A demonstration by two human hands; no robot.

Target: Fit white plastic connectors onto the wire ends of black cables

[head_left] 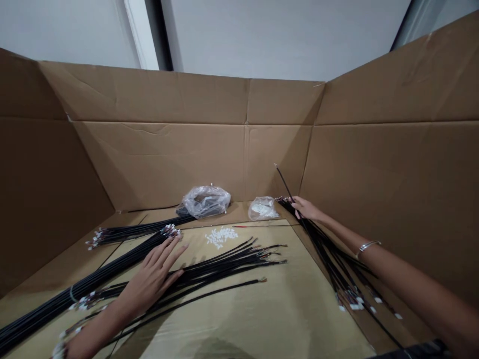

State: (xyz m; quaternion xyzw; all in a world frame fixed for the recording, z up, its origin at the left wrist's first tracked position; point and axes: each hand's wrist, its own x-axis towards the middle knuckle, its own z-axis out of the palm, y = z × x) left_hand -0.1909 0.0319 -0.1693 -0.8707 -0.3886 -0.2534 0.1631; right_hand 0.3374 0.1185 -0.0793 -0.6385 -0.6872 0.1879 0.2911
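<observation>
My left hand (pixel 155 269) lies flat with its fingers stretched out, over a tied bundle of black cables (pixel 108 271) and the edge of a loose spread of black cables (pixel 224 264). White connectors (pixel 171 231) cap the tied bundle's end near my fingertips. At the right, my right hand (pixel 304 207) is closed round a black cable (pixel 284 182) whose tip points up and left. That hand is over another pile of black cables (pixel 322 244), which has white connectors (pixel 355 303) at its near end.
Small white plastic pieces (pixel 221 237) lie heaped mid-board. Behind them are a large clear bag (pixel 205 201) and a smaller bag (pixel 262 208) with white contents. More black cables (pixel 138 230) lie at the back left. Tall cardboard walls (pixel 187 159) enclose the work surface.
</observation>
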